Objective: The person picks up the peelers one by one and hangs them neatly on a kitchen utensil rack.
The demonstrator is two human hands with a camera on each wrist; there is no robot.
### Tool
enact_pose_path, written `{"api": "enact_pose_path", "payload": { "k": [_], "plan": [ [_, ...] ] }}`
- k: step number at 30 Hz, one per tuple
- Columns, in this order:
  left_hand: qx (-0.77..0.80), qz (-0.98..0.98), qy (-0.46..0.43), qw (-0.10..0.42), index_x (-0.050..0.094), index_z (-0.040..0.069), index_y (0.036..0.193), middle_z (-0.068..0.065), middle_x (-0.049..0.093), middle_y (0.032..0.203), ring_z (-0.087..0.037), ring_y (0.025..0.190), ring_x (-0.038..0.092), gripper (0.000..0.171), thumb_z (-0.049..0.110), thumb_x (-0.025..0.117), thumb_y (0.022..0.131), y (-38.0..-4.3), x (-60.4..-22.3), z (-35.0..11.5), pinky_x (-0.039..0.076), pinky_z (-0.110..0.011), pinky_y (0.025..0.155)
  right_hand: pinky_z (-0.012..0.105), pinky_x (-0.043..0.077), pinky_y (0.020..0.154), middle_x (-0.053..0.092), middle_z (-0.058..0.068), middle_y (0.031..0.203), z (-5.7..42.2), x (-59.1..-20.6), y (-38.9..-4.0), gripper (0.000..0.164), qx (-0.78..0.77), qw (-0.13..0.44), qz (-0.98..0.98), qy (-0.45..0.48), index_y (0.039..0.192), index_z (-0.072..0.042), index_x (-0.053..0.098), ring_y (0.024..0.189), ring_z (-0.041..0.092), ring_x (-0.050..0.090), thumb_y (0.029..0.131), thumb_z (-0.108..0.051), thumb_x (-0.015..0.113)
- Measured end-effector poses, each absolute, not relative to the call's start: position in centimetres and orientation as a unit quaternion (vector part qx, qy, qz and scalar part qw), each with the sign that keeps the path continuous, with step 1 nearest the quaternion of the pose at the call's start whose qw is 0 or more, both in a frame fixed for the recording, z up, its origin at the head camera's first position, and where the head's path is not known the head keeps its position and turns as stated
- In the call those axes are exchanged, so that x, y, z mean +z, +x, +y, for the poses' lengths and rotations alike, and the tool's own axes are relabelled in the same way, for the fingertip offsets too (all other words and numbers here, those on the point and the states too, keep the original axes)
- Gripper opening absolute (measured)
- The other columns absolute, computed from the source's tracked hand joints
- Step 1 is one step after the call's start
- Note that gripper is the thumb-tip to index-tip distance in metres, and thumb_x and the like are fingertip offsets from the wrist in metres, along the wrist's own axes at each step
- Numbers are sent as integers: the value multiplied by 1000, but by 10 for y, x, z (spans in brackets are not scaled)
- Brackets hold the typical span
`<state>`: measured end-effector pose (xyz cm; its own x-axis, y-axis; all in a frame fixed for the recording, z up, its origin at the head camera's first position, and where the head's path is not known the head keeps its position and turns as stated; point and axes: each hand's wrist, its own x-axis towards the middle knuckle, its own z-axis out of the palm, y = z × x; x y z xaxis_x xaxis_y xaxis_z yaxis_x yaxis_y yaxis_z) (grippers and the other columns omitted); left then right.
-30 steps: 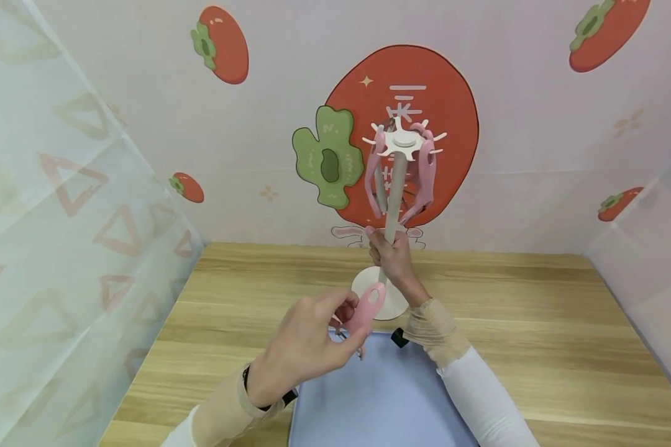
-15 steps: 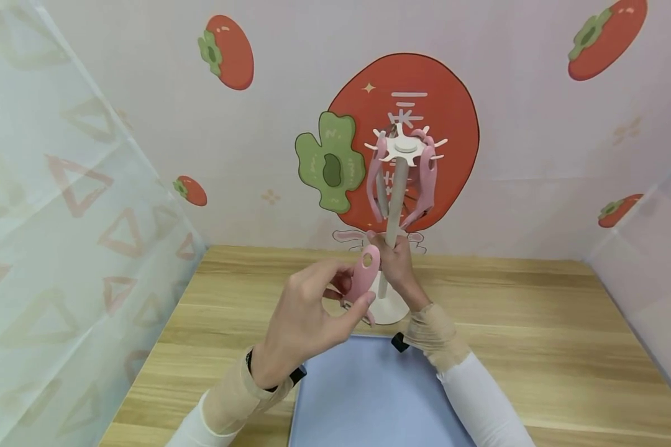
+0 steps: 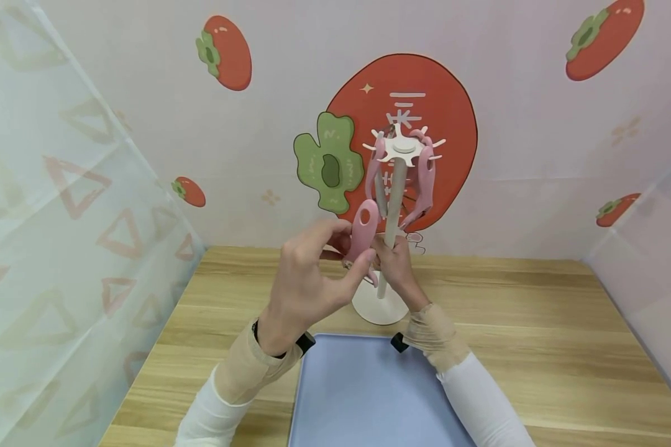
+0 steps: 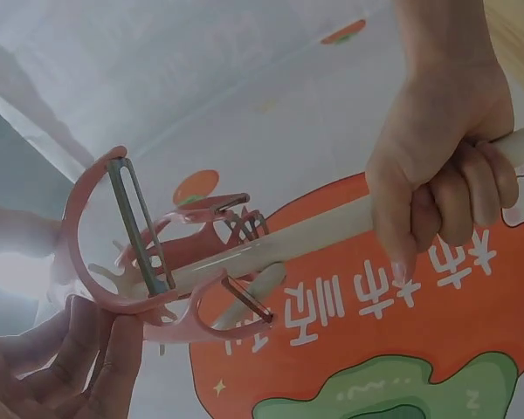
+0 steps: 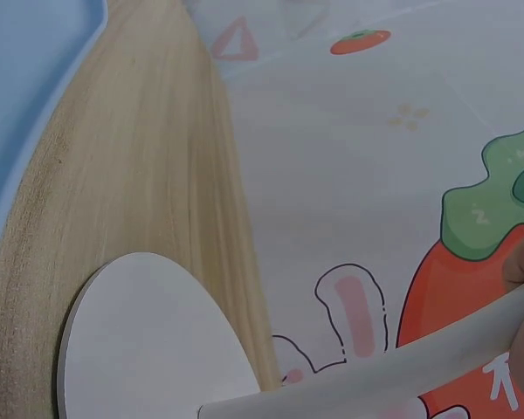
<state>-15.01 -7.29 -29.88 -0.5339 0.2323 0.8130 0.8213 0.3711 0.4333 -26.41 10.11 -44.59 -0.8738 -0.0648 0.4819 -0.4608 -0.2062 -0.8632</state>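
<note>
My left hand (image 3: 313, 270) pinches a pink Y-shaped peeler (image 3: 365, 228) by its handle, just left of a white stand's pole. In the left wrist view the held peeler's metal blade (image 4: 138, 223) shows, crossing its curved pink arms. My right hand (image 3: 394, 261) grips the pole (image 3: 394, 205) of the stand midway up. Several pink peelers (image 3: 426, 177) hang from the hooks of the stand's white top (image 3: 404, 148). The round white base (image 5: 153, 349) shows fully apart from my hands in the right wrist view, on the wooden table.
A blue tray (image 3: 369, 391) lies on the wooden table (image 3: 514, 335) in front of the stand, between my forearms. Behind the table rises a wall sheet (image 3: 514, 205) printed with red fruit. Another patterned sheet (image 3: 78, 248) stands at the left.
My left hand has raised the pink peeler from low by the stand's base to beside the pole, tipping its handle more upright. My right hand keeps its grip on the pole.
</note>
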Motion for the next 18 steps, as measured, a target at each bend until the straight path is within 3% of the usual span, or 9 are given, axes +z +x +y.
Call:
{"api": "enact_pose_path", "payload": {
  "k": [5, 12, 18],
  "plan": [
    [-441, -743, -346, 365, 69, 1, 105, -5, 67, 89, -12, 79, 67, 26, 17, 78, 86, -155, -295, -68, 60, -25, 66, 20, 30, 41, 39, -8, 49, 101, -445, -265, 44, 730, 152, -631, 214, 65, 11, 46, 42, 5, 35, 105, -7, 51],
    [-446, -728, -347, 387, 69, -2, 108, -7, 68, 92, -15, 80, 68, 29, 18, 77, 87, -163, -285, -63, 59, -24, 67, 20, 32, 42, 42, -8, 48, 100, -445, -263, 48, 742, 142, -622, 206, 59, -7, 51, 42, 5, 39, 105, -22, 56],
    [-448, -728, -336, 396, 70, -2, 111, -9, 69, 95, -16, 80, 68, 31, 19, 75, 89, -170, -283, -60, 59, -25, 70, 20, 26, 39, 39, -7, 48, 100, -444, -262, 58, 751, 124, -611, 217, 63, 12, 43, 40, 4, 33, 105, -26, 54]
  ]
}}
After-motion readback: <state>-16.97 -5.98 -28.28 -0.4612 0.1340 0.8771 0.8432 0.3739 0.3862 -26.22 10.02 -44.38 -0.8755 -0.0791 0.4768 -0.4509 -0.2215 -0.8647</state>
